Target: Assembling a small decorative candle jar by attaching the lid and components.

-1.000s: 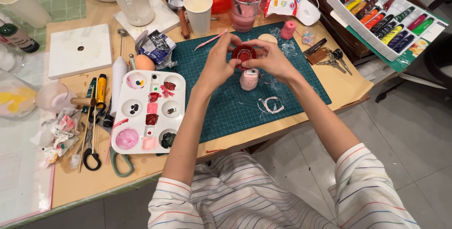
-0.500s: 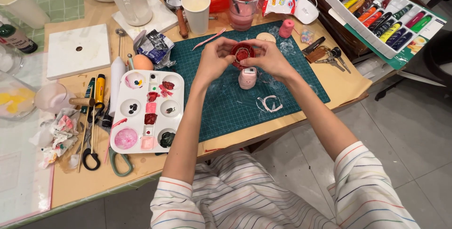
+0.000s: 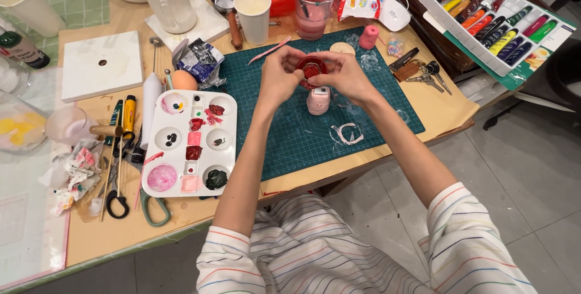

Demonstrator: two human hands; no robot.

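I see both hands up over the green cutting mat (image 3: 290,137), sharing one thing — a small round red mould (image 3: 311,67). My left hand (image 3: 277,79) grips its left edge with thumb and fingers, and my right hand (image 3: 346,76) clasps the right edge the same way, so the mould hangs between them just above the mat. Right below it a little pink piece (image 3: 318,100) stands on the mat. To the left, on the table (image 3: 181,215), lies the white paint palette (image 3: 190,146) with red and pink wells; a tray of paint tubes (image 3: 493,19) sits far right.
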